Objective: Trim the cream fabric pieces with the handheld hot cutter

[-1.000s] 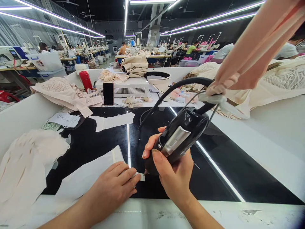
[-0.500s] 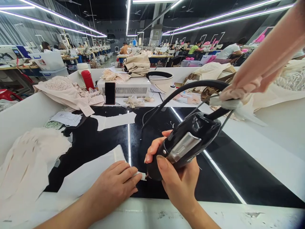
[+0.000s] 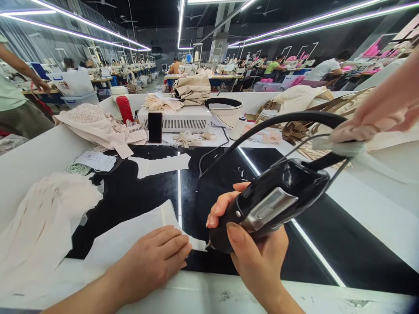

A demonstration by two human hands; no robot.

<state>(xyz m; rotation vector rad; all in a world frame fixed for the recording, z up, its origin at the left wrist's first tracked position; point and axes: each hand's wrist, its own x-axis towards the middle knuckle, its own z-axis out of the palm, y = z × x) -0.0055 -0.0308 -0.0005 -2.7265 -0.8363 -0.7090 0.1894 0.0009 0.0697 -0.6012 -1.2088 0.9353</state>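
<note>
My left hand [image 3: 157, 261] lies flat, fingers together but stretched out, on a white cut piece [image 3: 131, 231] at the near edge of the black work surface [image 3: 121, 196]. My right hand [image 3: 252, 248] is wrapped round a black handheld tool [image 3: 284, 196] with a silver plate. The tool's nose points down-left and meets the narrow right end of the white piece; the tip itself is too small to make out. A cord and a pale fabric tie run from the tool's upper end. Another white piece [image 3: 163, 165] lies farther back.
Pale fabric pieces [image 3: 49, 213] pile up at the left. Behind are a phone [image 3: 155, 127], a red bottle [image 3: 124, 109], a white vented box [image 3: 183, 120] and a small white bottle [image 3: 238, 128]. A person [image 3: 16, 96] stands at the far left.
The tool and my right hand have moved right and slightly down. My left hand has shifted slightly left, showing more of the white piece's end. A person has come into view at the left.
</note>
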